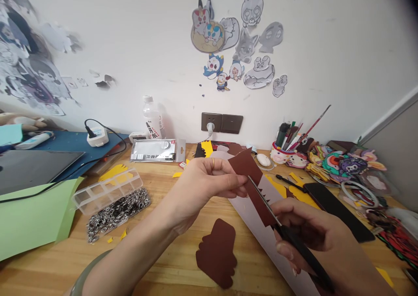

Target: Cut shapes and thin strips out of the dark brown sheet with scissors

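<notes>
My left hand (217,178) pinches a piece of dark brown card (245,163) between thumb and fingers, holding it above the table. Black-handled scissors (295,243) are gripped in my right hand (313,226), with their blades lying along the card. A row of small pointed notches shows at the card's edge by the blades. Below, a cut-out brown card shape (217,254) with scalloped edges rests flat on the wood. Under my right hand runs a long pale lilac sheet (261,239).
A clear compartment box (109,196) full of metal eyelets lies left, near green card (35,217). Behind stand a water bottle (153,117) and a packaged item (156,150). On the right are a black phone (338,211), a pen cup (280,152) and piled cut-outs (342,163).
</notes>
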A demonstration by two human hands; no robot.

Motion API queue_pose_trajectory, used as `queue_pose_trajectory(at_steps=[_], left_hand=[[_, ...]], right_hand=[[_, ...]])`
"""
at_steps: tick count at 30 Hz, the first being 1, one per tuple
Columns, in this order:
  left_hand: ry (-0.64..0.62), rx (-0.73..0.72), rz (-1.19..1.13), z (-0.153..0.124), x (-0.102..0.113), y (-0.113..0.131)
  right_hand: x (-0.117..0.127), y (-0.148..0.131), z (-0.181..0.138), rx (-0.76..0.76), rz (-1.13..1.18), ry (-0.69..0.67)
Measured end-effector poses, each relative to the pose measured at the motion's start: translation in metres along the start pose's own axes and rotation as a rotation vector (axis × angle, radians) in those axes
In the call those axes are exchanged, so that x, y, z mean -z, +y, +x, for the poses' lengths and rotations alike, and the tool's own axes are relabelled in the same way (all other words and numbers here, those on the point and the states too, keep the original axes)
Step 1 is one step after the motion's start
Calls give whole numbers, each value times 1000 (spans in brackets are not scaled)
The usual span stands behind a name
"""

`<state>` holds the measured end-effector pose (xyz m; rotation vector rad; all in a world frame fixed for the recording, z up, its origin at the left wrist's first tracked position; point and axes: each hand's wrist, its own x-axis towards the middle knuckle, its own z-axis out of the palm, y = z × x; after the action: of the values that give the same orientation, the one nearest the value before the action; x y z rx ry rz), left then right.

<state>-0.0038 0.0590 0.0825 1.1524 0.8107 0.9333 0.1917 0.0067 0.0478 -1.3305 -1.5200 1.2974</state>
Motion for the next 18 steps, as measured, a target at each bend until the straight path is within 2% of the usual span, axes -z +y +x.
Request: queue_pose_trajectory(at_steps=[9, 18], left_hand=[[-34, 5, -34, 0, 0, -2], [-108, 43, -63, 0, -2, -4]], right_hand=[[1, -1, -2, 29, 11, -83], [1, -4, -1, 35, -21, -93]])
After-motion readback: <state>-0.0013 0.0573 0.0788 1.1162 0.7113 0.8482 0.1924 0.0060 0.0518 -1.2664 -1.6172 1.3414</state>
